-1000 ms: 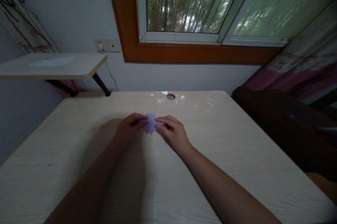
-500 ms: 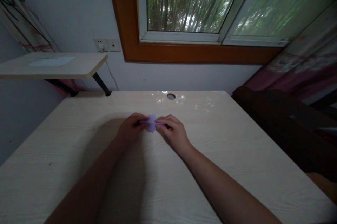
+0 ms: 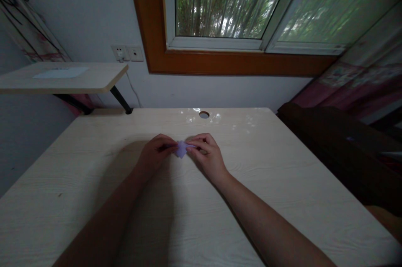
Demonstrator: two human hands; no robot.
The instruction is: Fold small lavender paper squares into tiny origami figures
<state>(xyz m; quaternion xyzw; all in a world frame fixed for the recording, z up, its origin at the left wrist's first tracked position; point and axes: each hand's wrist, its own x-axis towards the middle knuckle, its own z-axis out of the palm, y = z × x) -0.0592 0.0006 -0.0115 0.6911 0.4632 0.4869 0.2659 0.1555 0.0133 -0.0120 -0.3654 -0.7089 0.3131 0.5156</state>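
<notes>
A small piece of pale purple paper (image 3: 181, 149), partly folded, sits between my two hands over the middle of the light wooden desk (image 3: 94, 200). My left hand (image 3: 154, 152) pinches its left side with curled fingers. My right hand (image 3: 205, 155) pinches its right side, thumb and forefinger pressed together on the paper. Both hands rest low on the desk top. Most of the paper is hidden by my fingers.
A round cable hole (image 3: 204, 114) lies near the desk's far edge. A raised side shelf (image 3: 63, 78) with a pale sheet stands at the back left. Wall sockets (image 3: 127, 54) and a window (image 3: 238, 7) are behind. Dark furniture (image 3: 339, 150) borders the desk's right side.
The visible part of the purple paper has shrunk as my fingers closed over it. Both hands stayed in nearly the same place.
</notes>
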